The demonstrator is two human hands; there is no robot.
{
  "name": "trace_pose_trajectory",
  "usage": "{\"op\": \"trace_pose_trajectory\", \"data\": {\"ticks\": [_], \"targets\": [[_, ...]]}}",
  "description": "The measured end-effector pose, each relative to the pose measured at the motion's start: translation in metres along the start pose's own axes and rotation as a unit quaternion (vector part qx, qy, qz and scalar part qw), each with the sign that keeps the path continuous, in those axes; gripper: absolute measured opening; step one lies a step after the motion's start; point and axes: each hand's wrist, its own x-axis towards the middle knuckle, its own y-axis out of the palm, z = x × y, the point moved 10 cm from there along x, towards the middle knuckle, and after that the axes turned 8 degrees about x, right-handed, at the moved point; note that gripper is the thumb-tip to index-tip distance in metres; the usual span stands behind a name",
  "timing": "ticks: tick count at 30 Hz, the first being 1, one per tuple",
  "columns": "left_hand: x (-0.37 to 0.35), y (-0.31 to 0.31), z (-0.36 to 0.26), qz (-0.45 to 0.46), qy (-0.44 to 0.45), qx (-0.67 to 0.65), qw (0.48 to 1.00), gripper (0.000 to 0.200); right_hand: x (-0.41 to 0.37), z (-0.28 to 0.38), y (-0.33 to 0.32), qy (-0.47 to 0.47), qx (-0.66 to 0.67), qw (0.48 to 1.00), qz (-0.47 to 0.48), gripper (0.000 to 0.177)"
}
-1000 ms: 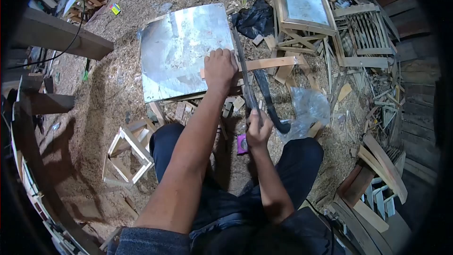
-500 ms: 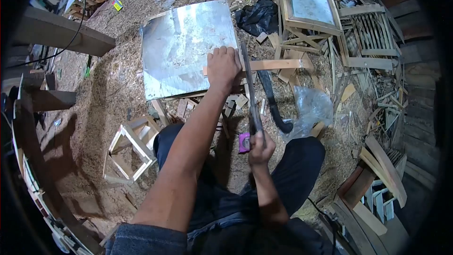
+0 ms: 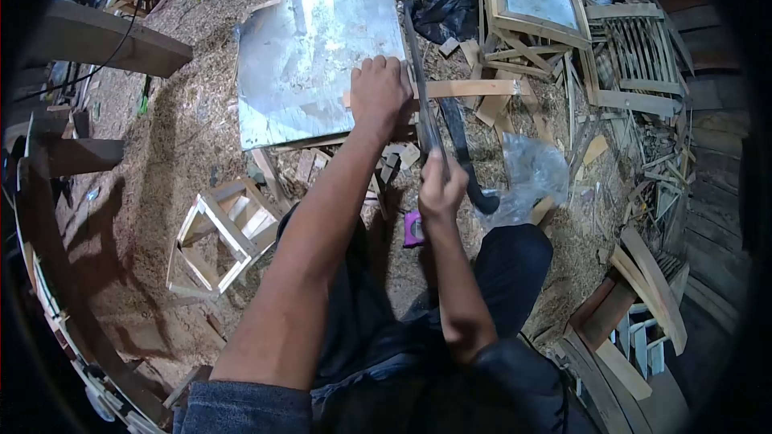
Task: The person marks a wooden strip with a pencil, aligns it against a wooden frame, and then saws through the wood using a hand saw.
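My left hand (image 3: pixel 381 95) presses a thin wooden strip (image 3: pixel 470 88) down on the right edge of a low table with a worn metallic top (image 3: pixel 293 56). Its fingers are wrapped over the strip, which sticks out to the right past the edge. In my right hand (image 3: pixel 443 185) is the handle end of a long handsaw (image 3: pixel 419 72). The blade points away from me and crosses the strip just beside the table edge. A pink tape measure (image 3: pixel 413 228) lies below, left of my right wrist.
A small wooden frame (image 3: pixel 221 237) rests on the sawdust at the left. On the right are a clear plastic bag (image 3: pixel 535 177), a dark curved tool (image 3: pixel 462 153), a black bag (image 3: pixel 446 10) and a slatted wooden piece (image 3: pixel 639 52). A beam (image 3: pixel 117 38) juts in at upper left.
My right hand has moved forward, pushing the saw farther away along the table edge. My left hand stays on the strip. The whole view has shifted slightly.
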Motion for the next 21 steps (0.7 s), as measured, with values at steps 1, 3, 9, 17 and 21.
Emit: {"op": "trace_pose_trajectory", "data": {"ticks": [1, 3, 9, 17, 21], "targets": [[0.002, -0.001, 0.000, -0.005, -0.001, 0.002, 1.000, 0.024, 0.005, 0.000, 0.002, 0.014, 0.003, 1.000, 0.003, 0.033], [-0.001, -0.002, -0.001, -0.005, 0.000, 0.003, 1.000, 0.024, -0.031, -0.002, -0.019, -0.012, -0.002, 1.000, 0.001, 0.034], [0.008, -0.005, -0.004, -0.001, 0.022, 0.005, 1.000, 0.026, -0.016, -0.018, -0.009, 0.013, -0.017, 1.000, 0.012, 0.032], [0.004, 0.003, 0.000, -0.007, 0.012, 0.005, 1.000, 0.027, -0.054, 0.006, -0.029, 0.000, 0.005, 1.000, -0.007, 0.037], [-0.001, 0.000, -0.002, 0.001, 0.004, -0.006, 1.000, 0.025, 0.019, 0.011, 0.007, 0.024, 0.011, 1.000, 0.011, 0.040]]}}
